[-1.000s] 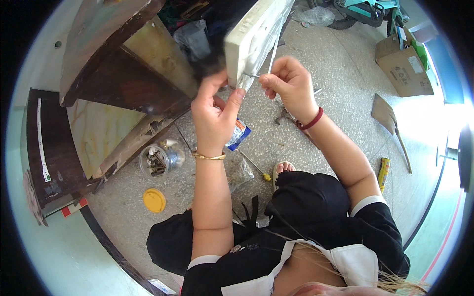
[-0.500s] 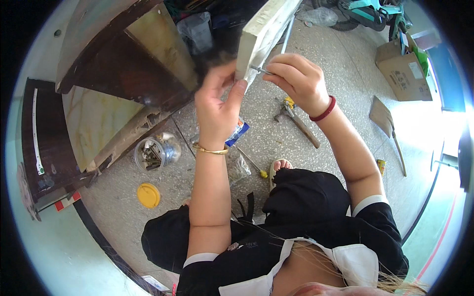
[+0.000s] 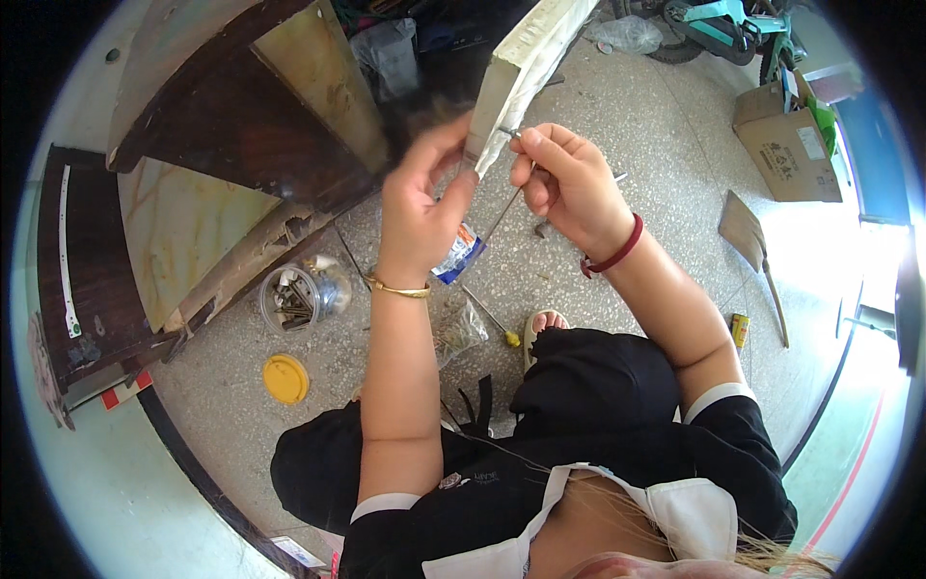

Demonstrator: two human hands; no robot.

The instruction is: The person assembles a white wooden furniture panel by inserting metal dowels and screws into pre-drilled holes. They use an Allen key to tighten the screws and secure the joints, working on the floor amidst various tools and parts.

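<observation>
A thick white panel [image 3: 514, 60] with a rough, wrinkled side stands tilted at the top centre. My left hand [image 3: 417, 212] is closed on its lower end, thumb at the near edge, with the fingers partly blurred. A small metal screw [image 3: 509, 132] sticks out of the panel's side near that thumb. Thumb and forefinger of my right hand [image 3: 571, 183] pinch the screw's outer end. A thin metal rod [image 3: 503, 210] slants down-left from behind my right hand; whether the curled fingers hold it cannot be told.
On the floor lie a jar of hardware [image 3: 294, 297], its yellow lid [image 3: 286, 379], a blue packet [image 3: 463, 259], a clear bag [image 3: 461, 333] and a yellow-handled screwdriver [image 3: 497, 321]. Dark furniture [image 3: 241, 125] stands left. At right are a cardboard box [image 3: 789, 154] and a dustpan [image 3: 743, 232].
My right hand has turned and shifted slightly down, still pinching at the screw. The thin rod slanted up beside the panel before and now slants down-left. The hammer is now mostly hidden.
</observation>
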